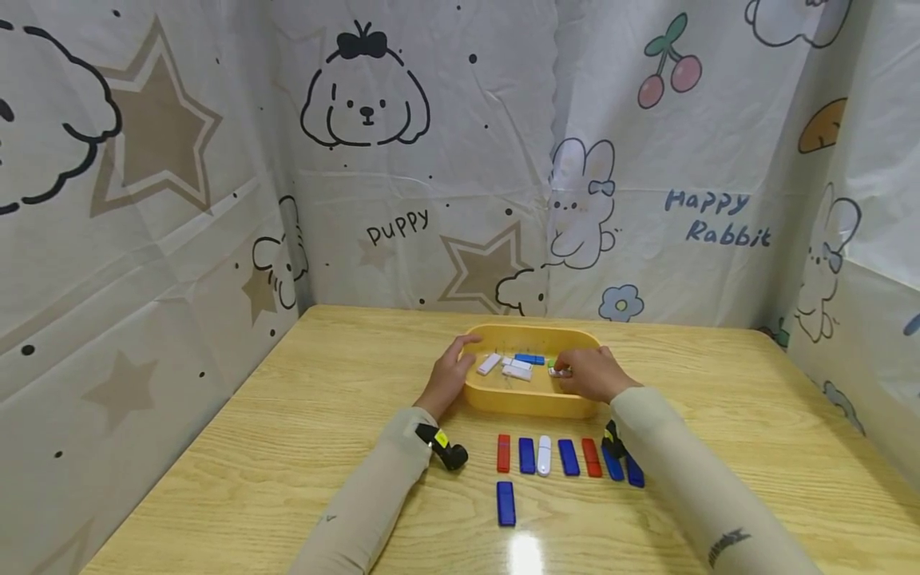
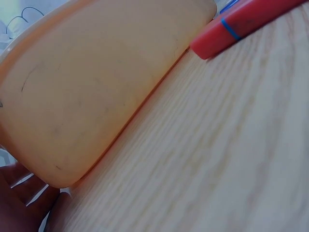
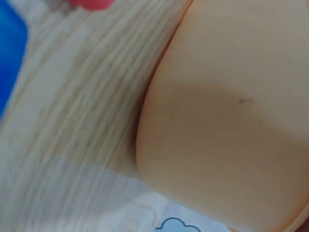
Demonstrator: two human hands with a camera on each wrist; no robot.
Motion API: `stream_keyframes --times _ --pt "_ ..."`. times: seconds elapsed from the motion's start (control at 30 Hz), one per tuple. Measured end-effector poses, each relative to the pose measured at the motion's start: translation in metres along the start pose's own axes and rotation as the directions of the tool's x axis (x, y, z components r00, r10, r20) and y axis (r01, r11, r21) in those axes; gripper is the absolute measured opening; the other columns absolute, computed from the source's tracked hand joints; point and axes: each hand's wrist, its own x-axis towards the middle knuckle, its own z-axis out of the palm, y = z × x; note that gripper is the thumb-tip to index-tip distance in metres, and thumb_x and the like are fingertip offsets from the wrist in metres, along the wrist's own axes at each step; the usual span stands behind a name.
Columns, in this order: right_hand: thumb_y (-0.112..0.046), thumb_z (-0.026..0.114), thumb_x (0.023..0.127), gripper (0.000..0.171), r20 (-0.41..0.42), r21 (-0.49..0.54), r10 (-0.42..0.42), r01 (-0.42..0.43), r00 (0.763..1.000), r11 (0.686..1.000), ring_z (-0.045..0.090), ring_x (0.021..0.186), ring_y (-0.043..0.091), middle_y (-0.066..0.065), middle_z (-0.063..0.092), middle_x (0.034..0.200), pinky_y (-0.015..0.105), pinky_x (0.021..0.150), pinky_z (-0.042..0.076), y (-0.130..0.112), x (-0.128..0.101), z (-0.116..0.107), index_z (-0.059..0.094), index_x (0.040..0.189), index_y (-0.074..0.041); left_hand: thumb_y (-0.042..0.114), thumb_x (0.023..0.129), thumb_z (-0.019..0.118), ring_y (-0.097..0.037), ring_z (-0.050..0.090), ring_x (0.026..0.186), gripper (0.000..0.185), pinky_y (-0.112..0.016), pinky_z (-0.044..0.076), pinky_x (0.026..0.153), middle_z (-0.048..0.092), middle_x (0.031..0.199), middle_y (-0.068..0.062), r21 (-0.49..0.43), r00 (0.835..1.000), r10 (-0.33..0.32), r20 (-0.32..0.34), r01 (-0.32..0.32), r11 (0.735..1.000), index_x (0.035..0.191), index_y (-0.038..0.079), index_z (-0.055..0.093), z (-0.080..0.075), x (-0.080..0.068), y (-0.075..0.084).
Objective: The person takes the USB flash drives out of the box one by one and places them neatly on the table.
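A yellow plastic tray (image 1: 532,403) stands on the table with several white USB sticks (image 1: 517,372) and a blue one (image 1: 529,359) inside. My left hand (image 1: 451,371) rests at the tray's left end, fingers extended along the outside and rim. In the left wrist view, the fingers of my left hand (image 2: 26,195) show beside the tray's corner. Over the tray's right side reaches my right hand (image 1: 592,374), its fingertips pinching a white USB stick (image 1: 555,373) beside something green (image 1: 552,363). Fingers partly cover that stick. The right wrist view shows the tray's outer wall (image 3: 217,121), not the fingers.
In front of the tray runs a row of USB sticks: red (image 1: 504,454), blue (image 1: 527,456), white (image 1: 544,456) and more blue and red ones. My right sleeve (image 1: 690,463) lies beside the row's right end. Another blue stick (image 1: 506,504) lies nearer me.
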Motion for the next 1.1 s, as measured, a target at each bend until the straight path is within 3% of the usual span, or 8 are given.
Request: stream_keyframes --times 0.43,0.63,0.9,1.1 --pt "-0.026 0.068 0.089 0.024 0.012 0.003 0.021 -0.021 1.000 1.000 0.060 0.086 0.021 0.001 0.067 0.089 0.048 0.089 0.034 0.0039 0.0000 0.0034 0.069 0.104 -0.008 0.014 0.096 0.045 -0.026 0.043 0.129 0.036 -0.047 0.035 0.105 0.047 0.144 -0.009 0.012 1.000 0.003 -0.003 -0.003 1.000 0.130 0.014 0.055 0.0030 -0.0013 -0.0013" --pt "-0.028 0.073 0.085 0.030 0.061 0.018 0.080 -0.081 0.995 0.997 0.056 0.082 0.020 -0.002 0.066 0.083 0.046 0.092 0.030 0.0016 0.0026 0.0025 0.069 0.107 -0.008 0.016 0.095 0.045 -0.025 0.044 0.127 0.036 -0.046 0.038 0.103 0.047 0.144 -0.009 0.004 1.000 0.002 -0.002 -0.002 1.000 0.130 0.015 0.055 0.0021 -0.0003 -0.0025" --pt "-0.025 0.073 0.085 0.013 0.099 -0.026 0.115 -0.113 0.988 0.993 0.053 0.086 0.022 -0.002 0.067 0.084 0.047 0.095 0.029 -0.0026 0.0036 0.0017 0.071 0.087 -0.013 0.018 0.095 0.046 -0.024 0.041 0.132 0.037 -0.045 0.034 0.107 0.047 0.144 -0.007 0.001 1.000 -0.005 -0.004 0.005 1.000 0.130 0.015 0.055 0.0009 -0.0003 -0.0028" --pt "-0.027 0.074 0.085 0.015 0.093 -0.021 0.113 -0.112 0.989 0.993 0.053 0.084 0.022 -0.003 0.065 0.078 0.046 0.094 0.029 -0.0020 0.0030 0.0014 0.071 0.083 -0.013 0.015 0.096 0.045 -0.026 0.040 0.134 0.036 -0.048 0.033 0.108 0.047 0.144 -0.009 -0.009 1.000 0.003 0.000 -0.003 1.000 0.131 0.013 0.055 0.0003 -0.0005 0.0008"
